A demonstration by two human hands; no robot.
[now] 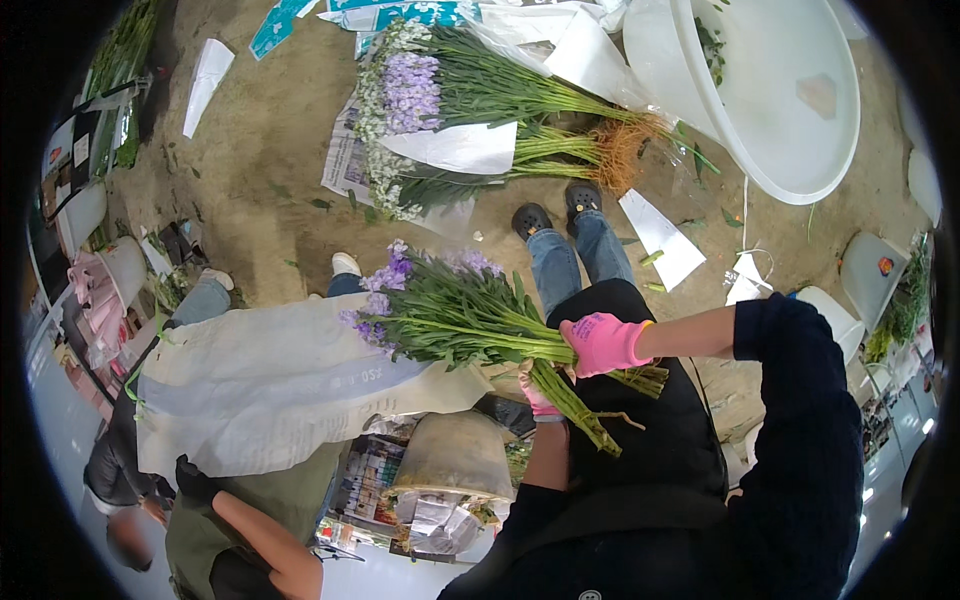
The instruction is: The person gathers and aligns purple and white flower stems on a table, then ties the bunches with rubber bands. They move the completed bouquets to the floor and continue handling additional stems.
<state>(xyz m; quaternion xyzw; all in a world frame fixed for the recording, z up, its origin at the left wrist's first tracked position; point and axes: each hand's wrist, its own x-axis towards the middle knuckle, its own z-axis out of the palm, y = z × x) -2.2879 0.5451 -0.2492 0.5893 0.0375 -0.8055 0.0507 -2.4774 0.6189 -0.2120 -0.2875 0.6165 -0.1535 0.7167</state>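
Observation:
Across my lap lies a bunch of purple flowers (450, 310) with long green leafy stems, its blooms pointing left. My right hand (605, 343), in a pink glove, is closed around the stems from above. Just below it, my left hand (541, 392), also gloved in pink, grips part of the same stems from underneath; its fingers are partly hidden by them. The cut stem ends (600, 432) stick out in two groups past my hands, toward my lower right.
On the floor ahead lie more flower bunches (410, 92), purple and white, with brown roots. A large white tub (770, 150) stands at the far right, near paper scraps (665, 240). At left, a co-worker's black-gloved hand (197, 482) touches a whitish sack (270, 390).

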